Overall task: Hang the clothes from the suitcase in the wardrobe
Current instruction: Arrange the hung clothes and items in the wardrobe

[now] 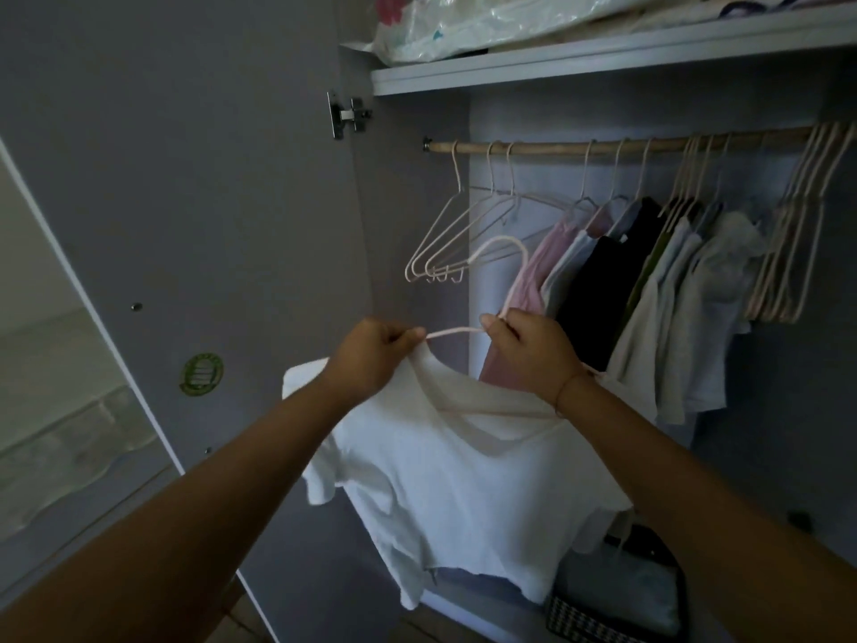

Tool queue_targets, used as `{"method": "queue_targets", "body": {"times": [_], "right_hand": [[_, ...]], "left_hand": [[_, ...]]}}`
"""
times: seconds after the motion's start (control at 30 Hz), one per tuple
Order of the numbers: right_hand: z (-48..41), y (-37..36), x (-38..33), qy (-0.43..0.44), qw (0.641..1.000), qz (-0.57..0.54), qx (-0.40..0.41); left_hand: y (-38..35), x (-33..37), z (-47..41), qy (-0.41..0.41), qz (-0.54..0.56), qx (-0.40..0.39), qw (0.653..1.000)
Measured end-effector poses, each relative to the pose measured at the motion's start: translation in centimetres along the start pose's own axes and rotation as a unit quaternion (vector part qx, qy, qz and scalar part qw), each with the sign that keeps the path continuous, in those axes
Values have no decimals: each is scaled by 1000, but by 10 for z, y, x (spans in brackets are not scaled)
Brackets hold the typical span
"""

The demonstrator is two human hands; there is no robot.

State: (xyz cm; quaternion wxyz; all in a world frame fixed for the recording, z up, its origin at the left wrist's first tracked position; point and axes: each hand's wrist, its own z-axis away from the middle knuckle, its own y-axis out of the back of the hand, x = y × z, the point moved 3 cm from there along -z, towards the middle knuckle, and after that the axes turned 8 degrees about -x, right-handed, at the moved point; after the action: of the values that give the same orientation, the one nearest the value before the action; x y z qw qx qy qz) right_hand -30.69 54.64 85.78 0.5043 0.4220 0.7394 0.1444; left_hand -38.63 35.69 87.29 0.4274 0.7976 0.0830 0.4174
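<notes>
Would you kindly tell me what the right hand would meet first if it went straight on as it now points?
Probably the empty hangers at the rail's left end: the right hand points up and leftward at them. Depth is unclear, so the pink garment behind it might come first.

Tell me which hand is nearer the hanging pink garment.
Right. The right hand holds the hanger just below the pink garment; the left hand pinches the white shirt farther to its left.
</notes>
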Motion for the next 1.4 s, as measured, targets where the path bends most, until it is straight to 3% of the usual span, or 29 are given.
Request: {"method": "queue_targets", "body": {"times": [0.1,0.23,0.43,0.6,0.7,0.8,0.9,1.0,1.1,1.17,1.27,1.4], "right_hand": [[-8,8,-9,22,998,4,-51],[-6,28,-2,60,986,23,-156],[11,72,45,-51,977,74,-194],[25,84,42,-70,968,-22,-240],[36,81,36,-99,964,-138,-206],[51,79,35,-162,955,-194,-155],[75,72,27,-229,927,-269,-125],[93,61,9,-263,899,-332,-112],[97,48,-10,-236,920,-297,-101],[92,39,-15,-224,934,-263,-90],[75,23,-7,-262,926,-273,-16],[54,11,-5,-249,930,-271,6]], "left_hand": [[-3,-6,6,-32,4,-12,999],[8,-15,11,-34,9,45,998],[30,-42,15,2,21,92,996],[30,-50,9,0,19,72,997],[18,-47,4,12,15,56,998],[6,-31,1,38,-27,120,992],[-15,5,6,31,137,157,977],[-62,51,14,24,273,19,962],[-99,82,21,39,340,-77,937],[-108,85,12,58,379,-81,920],[-106,82,-6,75,414,-82,903],[-103,81,-30,83,415,-100,900]]}}
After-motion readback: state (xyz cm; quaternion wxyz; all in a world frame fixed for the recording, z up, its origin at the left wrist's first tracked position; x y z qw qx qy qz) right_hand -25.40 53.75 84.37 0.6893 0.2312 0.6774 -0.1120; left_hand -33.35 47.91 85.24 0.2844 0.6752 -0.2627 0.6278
